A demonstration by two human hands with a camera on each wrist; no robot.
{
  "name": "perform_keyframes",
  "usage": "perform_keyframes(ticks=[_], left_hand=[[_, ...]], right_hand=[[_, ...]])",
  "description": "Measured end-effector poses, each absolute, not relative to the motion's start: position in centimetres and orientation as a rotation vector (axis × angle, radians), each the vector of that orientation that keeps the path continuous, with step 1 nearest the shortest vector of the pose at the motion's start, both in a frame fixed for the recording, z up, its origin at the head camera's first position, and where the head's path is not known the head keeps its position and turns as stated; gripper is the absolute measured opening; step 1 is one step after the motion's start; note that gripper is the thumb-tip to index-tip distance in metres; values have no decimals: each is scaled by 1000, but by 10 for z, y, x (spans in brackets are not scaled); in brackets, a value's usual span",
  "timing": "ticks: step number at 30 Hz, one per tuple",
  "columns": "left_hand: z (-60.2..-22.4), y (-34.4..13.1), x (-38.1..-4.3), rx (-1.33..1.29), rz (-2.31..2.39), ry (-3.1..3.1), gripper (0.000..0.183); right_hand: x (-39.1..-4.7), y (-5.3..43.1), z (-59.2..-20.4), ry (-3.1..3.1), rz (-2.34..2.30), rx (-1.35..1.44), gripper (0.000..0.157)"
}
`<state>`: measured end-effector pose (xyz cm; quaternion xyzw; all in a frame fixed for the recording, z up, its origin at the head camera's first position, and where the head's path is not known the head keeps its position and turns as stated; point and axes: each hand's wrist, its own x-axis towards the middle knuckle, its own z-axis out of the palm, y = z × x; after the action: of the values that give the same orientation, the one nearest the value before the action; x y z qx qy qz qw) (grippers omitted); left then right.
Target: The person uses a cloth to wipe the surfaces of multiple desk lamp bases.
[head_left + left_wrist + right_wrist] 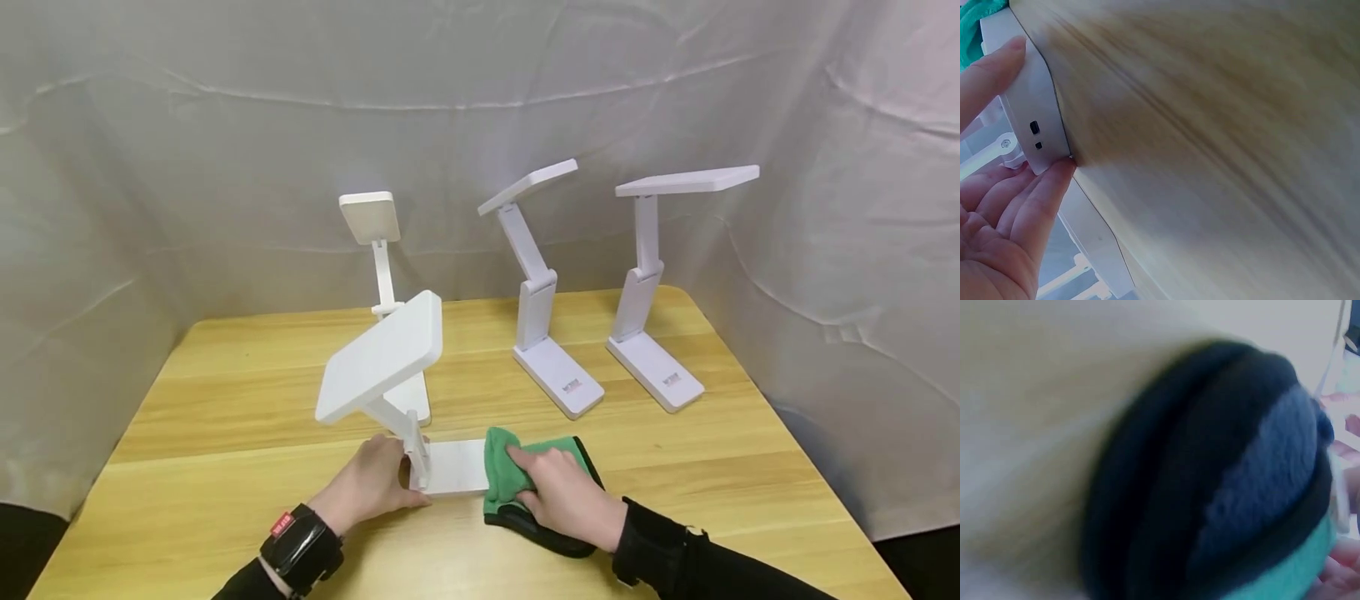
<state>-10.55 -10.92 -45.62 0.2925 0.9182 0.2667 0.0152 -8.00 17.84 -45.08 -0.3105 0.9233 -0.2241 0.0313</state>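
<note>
A white folding desk lamp (380, 358) stands at the front of the table, its panel tilted over the hinged arm. My left hand (375, 483) grips the left end of its base (459, 467). In the left wrist view the thumb (999, 69) lies along one side of that base, fingers at the other, near two small ports (1035, 127). My right hand (566, 497) pinches a folded green cloth (501, 475) with black edging over the base's right end. In the right wrist view the bunched cloth (1260, 481) fills much of the picture, blurred, and hides the fingers.
Behind stand three more white folding lamps: one at back left (381, 267), partly hidden by the near lamp, one at the middle (536, 312), and one at the right (637, 275). The wooden table (225, 400) is enclosed by grey fabric (247, 150) at the back and sides.
</note>
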Motion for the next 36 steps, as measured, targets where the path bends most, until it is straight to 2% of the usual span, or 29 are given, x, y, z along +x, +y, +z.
perform_keyframes(ticks=[4, 11, 14, 20, 24, 29, 33, 36], left_hand=[[-456, -109, -105, 897, 828, 2865, 54], [-457, -110, -104, 869, 816, 2868, 54], [-457, -110, -104, 861, 825, 2859, 53], [-457, -109, -104, 849, 838, 2852, 54], [-457, -107, -106, 862, 850, 2842, 53], [-456, -106, -107, 887, 817, 2866, 44], [-455, -106, -108, 886, 803, 2869, 41], [-455, -108, -107, 875, 812, 2858, 43]], right_hand=[[-85, 175, -454, 2800, -712, -934, 74], [-82, 175, -458, 2880, -777, -967, 54], [-74, 175, -460, 2925, -723, -998, 55], [-65, 165, -461, 3062, -282, -1219, 52], [-72, 144, -459, 3094, 37, -1416, 49], [-81, 115, -460, 3086, 222, -1572, 45], [-83, 117, -457, 3005, 173, -1674, 42], [-86, 133, -454, 2865, -42, -1761, 43]])
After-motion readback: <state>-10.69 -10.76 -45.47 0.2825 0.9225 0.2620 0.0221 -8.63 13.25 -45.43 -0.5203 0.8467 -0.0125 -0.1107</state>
